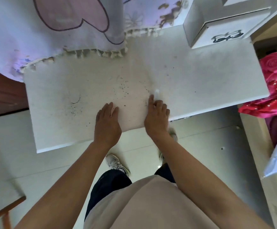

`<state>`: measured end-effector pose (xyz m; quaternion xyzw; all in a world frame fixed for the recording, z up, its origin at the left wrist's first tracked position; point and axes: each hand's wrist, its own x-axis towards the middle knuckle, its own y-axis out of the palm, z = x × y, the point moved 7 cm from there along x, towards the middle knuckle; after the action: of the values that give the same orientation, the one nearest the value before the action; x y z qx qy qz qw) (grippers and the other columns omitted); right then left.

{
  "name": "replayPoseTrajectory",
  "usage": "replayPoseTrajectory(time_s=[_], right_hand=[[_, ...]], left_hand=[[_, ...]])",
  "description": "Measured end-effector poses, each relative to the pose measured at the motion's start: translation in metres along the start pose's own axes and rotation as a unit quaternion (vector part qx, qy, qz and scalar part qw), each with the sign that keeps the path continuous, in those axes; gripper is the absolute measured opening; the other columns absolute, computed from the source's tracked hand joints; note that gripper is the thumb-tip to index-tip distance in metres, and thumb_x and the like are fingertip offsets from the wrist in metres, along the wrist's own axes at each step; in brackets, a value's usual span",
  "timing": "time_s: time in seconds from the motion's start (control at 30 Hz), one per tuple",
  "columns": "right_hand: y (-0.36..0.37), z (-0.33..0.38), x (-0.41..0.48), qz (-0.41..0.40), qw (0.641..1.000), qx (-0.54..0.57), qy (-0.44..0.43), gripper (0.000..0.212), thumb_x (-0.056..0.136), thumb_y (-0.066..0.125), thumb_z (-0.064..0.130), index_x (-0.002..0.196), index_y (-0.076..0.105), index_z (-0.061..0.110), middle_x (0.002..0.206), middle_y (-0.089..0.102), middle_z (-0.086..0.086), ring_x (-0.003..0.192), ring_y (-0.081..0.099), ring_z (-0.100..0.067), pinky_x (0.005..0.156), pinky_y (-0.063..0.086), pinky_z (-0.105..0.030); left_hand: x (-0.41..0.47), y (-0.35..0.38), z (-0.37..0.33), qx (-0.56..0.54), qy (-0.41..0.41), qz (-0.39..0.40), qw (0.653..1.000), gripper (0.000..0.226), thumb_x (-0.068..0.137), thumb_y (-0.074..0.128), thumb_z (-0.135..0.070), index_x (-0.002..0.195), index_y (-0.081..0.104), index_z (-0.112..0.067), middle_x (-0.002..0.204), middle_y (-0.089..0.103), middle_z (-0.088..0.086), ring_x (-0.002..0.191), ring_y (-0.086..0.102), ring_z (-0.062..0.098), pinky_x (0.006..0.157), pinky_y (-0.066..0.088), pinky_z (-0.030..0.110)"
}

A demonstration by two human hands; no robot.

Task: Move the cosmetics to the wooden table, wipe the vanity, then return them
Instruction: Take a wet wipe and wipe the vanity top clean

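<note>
Wipe step, judged early. The white vanity top (200, 83) fills the centre and carries no cosmetics, so they are presumably already moved off; none are in view. Dark specks (123, 87) scattered near centre suggest it is not yet clean.

Left hand (107, 124), 6 o'clock of the specks, lies palm-down and spread on the top with nothing in it, probably bracing the body.

Right hand (156, 118), just at its 3 o'clock, has its fingers curled and the index reaching forward. A small white scrap (157, 93) sits at its fingertips, likely a wipe, but it is blurred and a real grip cannot be told.

Reddish wooden table (0, 93) at 9 o'clock. White drawer box (217, 22) stands on the top at 1 o'clock. Printed curtain (52, 30) drapes over the back edge at 11 – it may get in the way. Rose bedding (276, 80) at 3 o'clock.
</note>
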<state>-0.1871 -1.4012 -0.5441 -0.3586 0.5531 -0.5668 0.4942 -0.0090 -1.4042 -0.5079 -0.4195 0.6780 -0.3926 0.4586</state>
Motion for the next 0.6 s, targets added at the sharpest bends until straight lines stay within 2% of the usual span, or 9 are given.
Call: replayPoseTrajectory(time_s=[0.07, 0.13, 0.23, 0.3, 0.4, 0.5, 0.57, 0.6], right_hand=[[0.002, 0.040, 0.002, 0.031, 0.997, 0.037, -0.054, 0.069, 0.085, 0.046, 0.003, 0.151, 0.030, 0.013, 0.124, 0.046, -0.015, 0.105, 0.047, -0.033, 0.088, 0.037, -0.040], [-0.007, 0.054, 0.007, 0.025, 0.993, 0.086, -0.078, 0.072, 0.081, 0.046, -0.003, 0.150, 0.035, 0.015, 0.123, 0.047, -0.014, 0.105, 0.046, -0.032, 0.088, 0.035, -0.038], [-0.041, 0.032, 0.021, -0.060, 0.981, 0.171, -0.064, 0.066, 0.081, 0.044, -0.010, 0.143, 0.049, 0.012, 0.118, 0.051, -0.018, 0.099, 0.050, -0.034, 0.086, 0.036, -0.037], [-0.063, -0.005, 0.039, -0.130, 0.975, 0.180, -0.024, 0.058, 0.086, 0.042, -0.009, 0.139, 0.053, 0.011, 0.116, 0.052, -0.021, 0.097, 0.051, -0.038, 0.088, 0.039, -0.041], [-0.078, -0.079, 0.075, -0.183, 0.967, 0.133, 0.115, 0.055, 0.092, 0.039, -0.001, 0.142, 0.051, 0.020, 0.123, 0.050, -0.017, 0.105, 0.050, -0.037, 0.092, 0.035, -0.041], [-0.061, -0.131, 0.095, -0.122, 0.958, 0.049, 0.256, 0.060, 0.091, 0.040, -0.002, 0.145, 0.042, 0.024, 0.132, 0.044, -0.014, 0.114, 0.044, -0.035, 0.094, 0.032, -0.039], [-0.041, -0.127, 0.096, -0.058, 0.958, 0.033, 0.277, 0.064, 0.088, 0.044, -0.005, 0.147, 0.036, 0.018, 0.136, 0.039, -0.016, 0.119, 0.041, -0.037, 0.098, 0.033, -0.039], [-0.033, -0.112, 0.095, -0.042, 0.965, 0.030, 0.259, 0.066, 0.086, 0.046, -0.007, 0.148, 0.033, 0.015, 0.137, 0.038, -0.017, 0.120, 0.040, -0.038, 0.099, 0.035, -0.040]], left_hand=[[-0.004, -0.004, 0.025, 0.016, -0.005, 0.010, 1.000, 0.060, 0.089, 0.049, -0.001, 0.148, 0.036, -0.003, 0.159, 0.021, 0.019, 0.148, 0.015, 0.034, 0.120, 0.014, 0.047], [-0.001, -0.007, 0.042, 0.026, -0.001, 0.006, 1.000, 0.063, 0.088, 0.050, -0.002, 0.149, 0.035, -0.004, 0.160, 0.018, 0.019, 0.148, 0.014, 0.035, 0.119, 0.015, 0.048], [0.010, -0.013, 0.052, 0.031, -0.008, -0.007, 0.999, 0.063, 0.088, 0.049, -0.003, 0.149, 0.034, -0.005, 0.160, 0.019, 0.019, 0.148, 0.015, 0.036, 0.118, 0.017, 0.050], [0.023, -0.014, 0.050, 0.025, -0.011, -0.011, 1.000, 0.062, 0.090, 0.047, -0.005, 0.150, 0.032, -0.006, 0.160, 0.017, 0.018, 0.148, 0.013, 0.036, 0.118, 0.015, 0.050], [0.046, -0.012, 0.046, 0.017, -0.025, -0.016, 0.999, 0.062, 0.092, 0.045, -0.009, 0.152, 0.028, -0.008, 0.162, 0.013, 0.017, 0.149, 0.010, 0.035, 0.119, 0.012, 0.050], [0.059, -0.007, 0.042, 0.012, -0.038, -0.020, 0.999, 0.061, 0.091, 0.045, -0.011, 0.151, 0.029, -0.009, 0.161, 0.017, 0.016, 0.148, 0.013, 0.035, 0.119, 0.013, 0.050], [0.060, -0.004, 0.043, 0.012, -0.047, -0.025, 0.999, 0.061, 0.090, 0.045, -0.008, 0.150, 0.033, -0.010, 0.160, 0.022, 0.014, 0.147, 0.018, 0.034, 0.118, 0.017, 0.049], [0.060, -0.005, 0.044, 0.011, -0.050, -0.033, 0.998, 0.060, 0.089, 0.046, -0.006, 0.148, 0.037, -0.010, 0.159, 0.025, 0.013, 0.147, 0.021, 0.033, 0.117, 0.019, 0.048]])
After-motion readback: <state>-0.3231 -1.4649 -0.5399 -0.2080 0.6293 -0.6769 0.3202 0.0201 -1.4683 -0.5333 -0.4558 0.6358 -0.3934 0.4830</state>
